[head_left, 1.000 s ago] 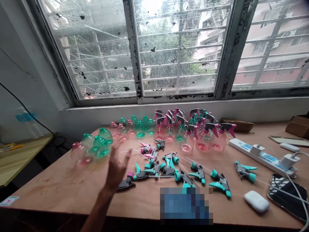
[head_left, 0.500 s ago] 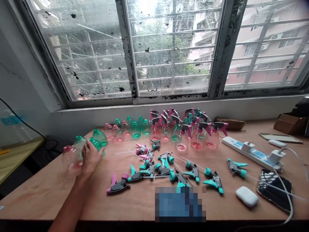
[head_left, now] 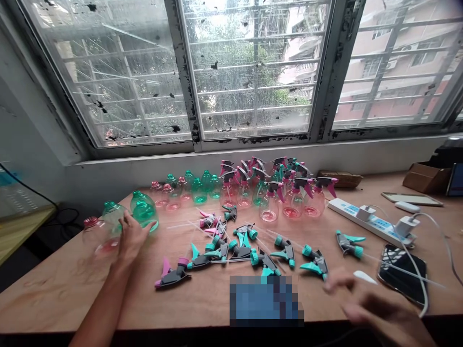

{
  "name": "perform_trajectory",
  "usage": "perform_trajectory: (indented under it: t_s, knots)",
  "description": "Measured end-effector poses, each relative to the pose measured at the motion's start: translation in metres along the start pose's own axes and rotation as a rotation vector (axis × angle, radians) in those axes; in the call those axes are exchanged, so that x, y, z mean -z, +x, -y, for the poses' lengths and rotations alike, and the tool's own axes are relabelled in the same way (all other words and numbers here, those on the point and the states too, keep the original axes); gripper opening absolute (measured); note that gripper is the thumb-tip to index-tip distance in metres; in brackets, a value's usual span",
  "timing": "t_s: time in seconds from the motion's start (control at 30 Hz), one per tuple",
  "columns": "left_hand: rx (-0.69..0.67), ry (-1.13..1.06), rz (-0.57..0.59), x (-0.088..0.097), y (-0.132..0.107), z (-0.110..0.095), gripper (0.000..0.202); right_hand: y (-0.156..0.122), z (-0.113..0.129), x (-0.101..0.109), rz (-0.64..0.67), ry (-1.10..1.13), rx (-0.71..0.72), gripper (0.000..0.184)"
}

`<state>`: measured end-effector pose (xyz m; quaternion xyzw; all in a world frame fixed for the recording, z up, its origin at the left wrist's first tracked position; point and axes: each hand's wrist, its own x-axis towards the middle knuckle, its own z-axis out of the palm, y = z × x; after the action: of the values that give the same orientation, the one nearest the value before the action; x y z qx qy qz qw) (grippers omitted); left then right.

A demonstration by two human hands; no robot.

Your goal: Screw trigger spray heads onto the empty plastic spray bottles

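Note:
At the left of the table my left hand (head_left: 132,236) has its fingers and thumb spread at the front of a green bottle (head_left: 144,207). The thumb lies by that bottle's base; whether the fingers press on it I cannot tell. Left of the hand stand a paler green bottle (head_left: 111,212) and a pink bottle (head_left: 92,236), both without spray heads. My right hand (head_left: 365,301), blurred, hovers over the front right edge with fingers apart and nothing visible in them. Loose trigger spray heads (head_left: 315,262), teal and pink with grey, lie across the middle, tubes attached.
Open-necked bottles (head_left: 199,192) and pink and green bottles with spray heads (head_left: 292,205) stand along the window wall. At right are a power strip (head_left: 372,222), a phone (head_left: 403,274), a white cable and a cardboard box (head_left: 427,178). A pixelated patch covers the front middle.
My right hand has entered at the lower right, partly covering the white case there. The left hand stays by the green bottles, its fingers slightly shifted. The whole view has shifted a little.

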<state>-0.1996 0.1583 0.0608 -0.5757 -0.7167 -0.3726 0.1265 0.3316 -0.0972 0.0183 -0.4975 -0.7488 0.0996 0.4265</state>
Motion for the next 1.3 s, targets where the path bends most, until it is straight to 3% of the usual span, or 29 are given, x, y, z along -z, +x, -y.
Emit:
perform_trajectory:
  t_s: [0.03,0.1,0.17,0.23,0.33,0.43,0.57,0.7,0.87,1.1,1.3]
  knots:
    - [-0.024,-0.022,-0.010,0.005,-0.001,-0.004,0.082,0.009,-0.009,-0.004,-0.051,-0.013,-0.141,0.035]
    - [-0.078,-0.063,-0.039,0.017,-0.007,-0.016,0.075,0.024,-0.030,-0.017,-0.072,-0.117,-0.199,0.034]
    - [-0.125,-0.097,-0.065,0.032,-0.022,-0.033,0.074,0.031,-0.051,-0.034,-0.075,-0.332,-0.193,0.063]
    - [-0.165,-0.141,-0.069,0.047,-0.048,-0.054,0.072,0.032,-0.068,-0.048,-0.010,-0.510,-0.201,0.078]
    - [-0.274,-0.387,0.033,0.062,-0.099,-0.086,0.071,0.029,-0.084,-0.058,0.023,-0.621,-0.210,0.079]
    - [-0.307,-0.559,0.258,0.061,-0.150,-0.110,0.073,0.030,-0.089,-0.057,0.022,-0.619,-0.197,0.076]
    - [-0.426,-0.713,0.341,0.041,-0.190,-0.126,0.080,0.038,-0.083,-0.043,-0.020,-0.627,-0.242,0.072]
    - [-0.524,-0.746,0.319,0.030,-0.200,-0.131,0.080,0.038,-0.059,-0.017,-0.089,-0.586,-0.148,0.071]
    - [-0.576,-0.732,0.301,0.033,-0.202,-0.129,0.079,0.028,-0.024,0.006,-0.029,-0.556,0.048,0.085]
    - [-0.565,-0.741,0.296,0.034,-0.206,-0.124,0.080,0.028,-0.002,0.000,0.075,-0.551,0.062,0.093]
    - [-0.659,-0.713,0.327,0.035,-0.206,-0.128,0.071,0.039,0.013,-0.012,0.077,-0.490,0.133,0.095]
